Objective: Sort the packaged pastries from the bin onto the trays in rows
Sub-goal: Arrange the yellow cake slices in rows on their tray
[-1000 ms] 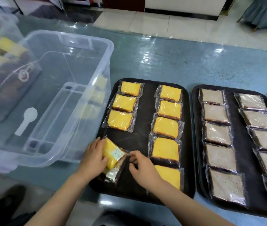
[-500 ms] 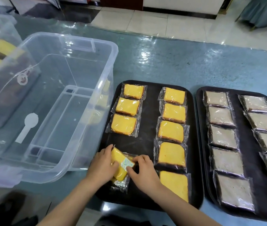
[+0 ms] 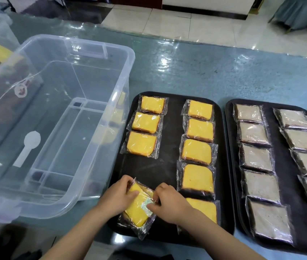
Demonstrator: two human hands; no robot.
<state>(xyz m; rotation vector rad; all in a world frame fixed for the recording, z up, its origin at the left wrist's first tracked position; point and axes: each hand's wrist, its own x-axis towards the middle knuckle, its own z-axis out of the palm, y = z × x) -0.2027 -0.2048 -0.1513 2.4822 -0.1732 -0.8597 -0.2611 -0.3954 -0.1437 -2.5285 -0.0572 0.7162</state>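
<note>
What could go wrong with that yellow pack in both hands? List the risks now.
1. The yellow pastry pack, pinched by the left hand and right hand, lies skewed, so it may break the left row.
2. Its lower corner overhangs the black tray rim; it might slide off.
3. The right forearm crosses the nearest right-row pack and could nudge it.

Left hand (image 3: 118, 197) and right hand (image 3: 169, 202) close together, fingers curled, each grip pinched tight, forearms angled inward

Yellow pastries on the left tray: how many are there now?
9: three in the left row, five in the right row, one held by both hands at the near left. More could lie beneath it.
</note>
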